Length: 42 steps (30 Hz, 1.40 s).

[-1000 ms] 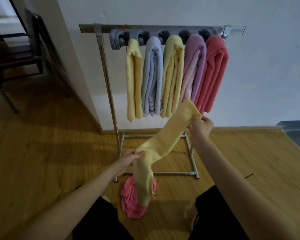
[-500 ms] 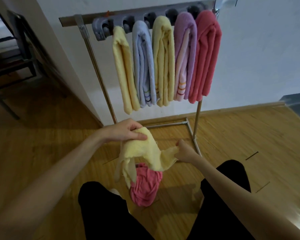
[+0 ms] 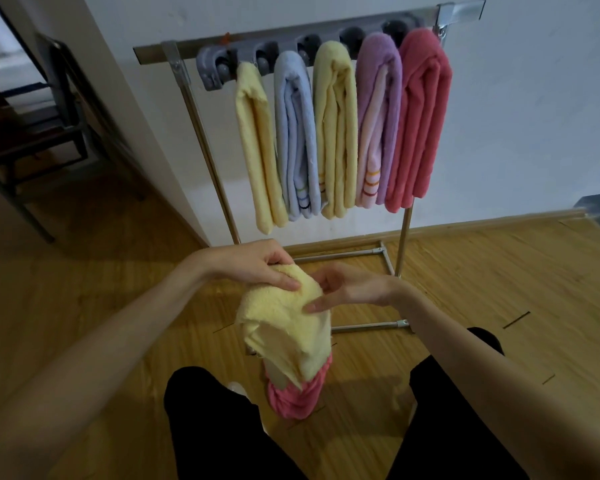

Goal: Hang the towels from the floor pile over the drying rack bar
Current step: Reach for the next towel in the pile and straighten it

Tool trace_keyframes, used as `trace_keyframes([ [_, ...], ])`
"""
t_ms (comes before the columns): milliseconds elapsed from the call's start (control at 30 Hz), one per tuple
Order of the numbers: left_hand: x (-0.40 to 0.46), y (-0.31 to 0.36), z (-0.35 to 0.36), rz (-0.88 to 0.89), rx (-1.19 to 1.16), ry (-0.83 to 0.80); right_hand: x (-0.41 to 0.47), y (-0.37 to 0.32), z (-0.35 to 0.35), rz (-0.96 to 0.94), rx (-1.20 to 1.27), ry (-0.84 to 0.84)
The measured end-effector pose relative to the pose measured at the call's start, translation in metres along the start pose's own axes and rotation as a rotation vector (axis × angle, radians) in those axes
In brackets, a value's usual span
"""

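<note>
Wood floor point(image 3: 118, 306); five towels fill rack bar point(image 3: 326, 32); both hands' fingers point(image 3: 284, 280) pinch yellow towel point(image 3: 284, 327) above pink towel point(image 3: 291, 400).

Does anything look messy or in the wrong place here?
Yes. A pink towel lies crumpled on the wooden floor instead of hanging. The yellow towel is bunched up between the left hand and right hand. The five towels on the drying rack hang neatly.
</note>
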<state>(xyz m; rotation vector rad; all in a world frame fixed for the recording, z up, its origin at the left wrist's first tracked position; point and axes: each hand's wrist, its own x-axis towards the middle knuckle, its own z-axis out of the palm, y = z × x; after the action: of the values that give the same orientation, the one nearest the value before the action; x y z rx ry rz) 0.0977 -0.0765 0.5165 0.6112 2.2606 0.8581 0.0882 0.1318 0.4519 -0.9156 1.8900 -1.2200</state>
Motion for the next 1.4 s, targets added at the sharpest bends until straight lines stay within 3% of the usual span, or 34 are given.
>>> trace_keyframes([
  [400,-0.018,-0.040,-0.007,-0.050,-0.028,0.091,-0.036,-0.002,-0.029,0.019,0.129,0.115],
  [533,-0.026,-0.038,-0.014,-0.036,-0.149,0.102,-0.035,0.007,-0.039,0.005,0.078,0.141],
  [700,-0.027,-0.026,-0.029,-0.020,-0.120,0.144,-0.023,-0.015,-0.055,-0.054,0.098,0.052],
  [967,-0.034,-0.006,-0.064,-0.009,0.120,0.074,0.010,-0.072,-0.077,0.007,-0.489,-0.173],
  [1167,-0.037,-0.002,-0.100,-0.092,0.424,0.173,0.033,-0.104,-0.094,0.029,-0.762,0.049],
  [1400,-0.052,0.009,-0.154,-0.092,0.559,0.357,0.053,-0.154,-0.122,0.001,-0.983,0.311],
])
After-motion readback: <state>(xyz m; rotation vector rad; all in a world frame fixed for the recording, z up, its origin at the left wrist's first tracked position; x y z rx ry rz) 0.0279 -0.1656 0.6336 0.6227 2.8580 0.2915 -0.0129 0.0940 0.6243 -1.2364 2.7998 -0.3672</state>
